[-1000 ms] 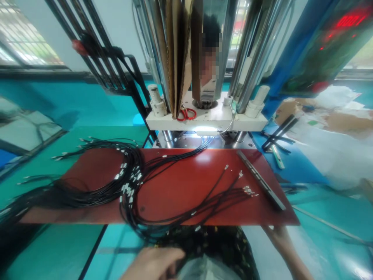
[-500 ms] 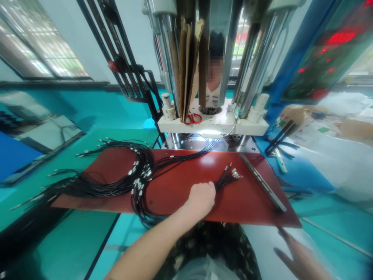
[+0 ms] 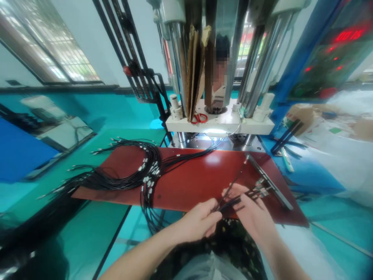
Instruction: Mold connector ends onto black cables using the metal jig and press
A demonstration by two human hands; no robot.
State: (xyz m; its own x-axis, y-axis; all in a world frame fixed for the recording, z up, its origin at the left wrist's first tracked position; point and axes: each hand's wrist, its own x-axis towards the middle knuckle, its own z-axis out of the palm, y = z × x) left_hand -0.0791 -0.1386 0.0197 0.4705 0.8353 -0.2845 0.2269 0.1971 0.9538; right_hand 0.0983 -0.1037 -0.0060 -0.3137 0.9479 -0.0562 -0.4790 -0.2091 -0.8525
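Black, thin wires make up the small bundle [image 3: 233,200] that both hands hold at the near edge of the red board [image 3: 198,179]. The left hand [image 3: 199,219] is closed around the bundle's near part, thumb and fingers pinched on it. The right hand [image 3: 252,212] lies just beside it, fingers curled over the strands further along, where the metal-tipped ends [image 3: 260,190] fan out to the right, close to the dark metal bar [image 3: 269,181] lying aslant on the board.

Several things could go wrong from this hold. The strands are loose and not tied, so a slack pinch could let one or two slide out and leave the tips uneven. The tips sit so near the bar that a sideways move might snag or bend them against it. One strand [image 3: 237,175] rises away from the rest toward the far right; if it is pulled with the others it may kink.

To the left, the large coil of wires [image 3: 128,175] hangs over the near edge of the board. Its loops run close to the left forearm, and a drag of the arm could catch them and tangle the two lots. Further off, under the press platform [image 3: 220,124] with the red scissors [image 3: 199,118], some wires run into the machine.
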